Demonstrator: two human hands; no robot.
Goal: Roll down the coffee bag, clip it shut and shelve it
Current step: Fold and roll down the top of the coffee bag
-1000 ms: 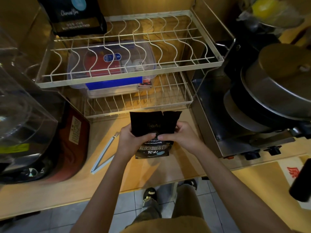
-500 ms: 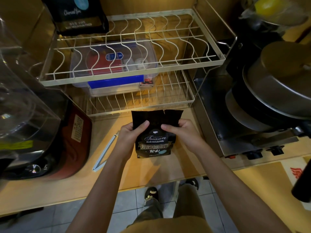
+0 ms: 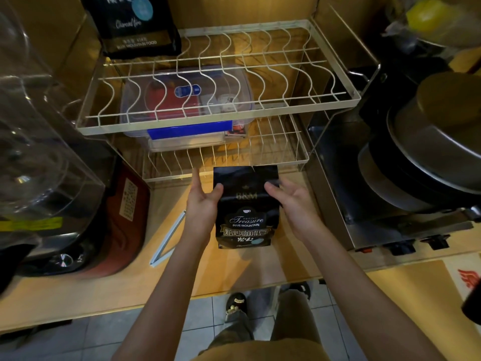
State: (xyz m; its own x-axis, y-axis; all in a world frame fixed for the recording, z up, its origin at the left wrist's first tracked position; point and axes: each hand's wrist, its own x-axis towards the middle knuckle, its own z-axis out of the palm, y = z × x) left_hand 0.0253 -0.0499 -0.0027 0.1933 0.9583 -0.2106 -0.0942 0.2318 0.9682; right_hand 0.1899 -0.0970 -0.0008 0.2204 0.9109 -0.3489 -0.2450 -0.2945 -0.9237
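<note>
A black coffee bag [image 3: 246, 220] marked "Treasure Blue Mountain" stands upright on the wooden counter [image 3: 86, 295], in front of the wire rack. Its flat top edge is straight and unrolled. My left hand [image 3: 201, 204] is at the bag's left side with fingers spread; only the thumb touches the bag's edge. My right hand [image 3: 292, 201] is at its right side, palm showing and fingers apart; the thumb tip rests on the bag's front. A pale blue bag clip [image 3: 169, 241] lies open in a V on the counter, left of my left wrist.
A two-tier wire rack [image 3: 216, 126] stands behind the bag. A second black coffee bag [image 3: 138, 24] stands on its upper tier at back left, a clear plastic box [image 3: 187, 131] on the lower tier. A red appliance [image 3: 125, 225] stands left, stacked pots [image 3: 429, 152] right.
Both hands have let go of the bag's middle and spread apart to its sides. The bag's top now stands taller and flatter.
</note>
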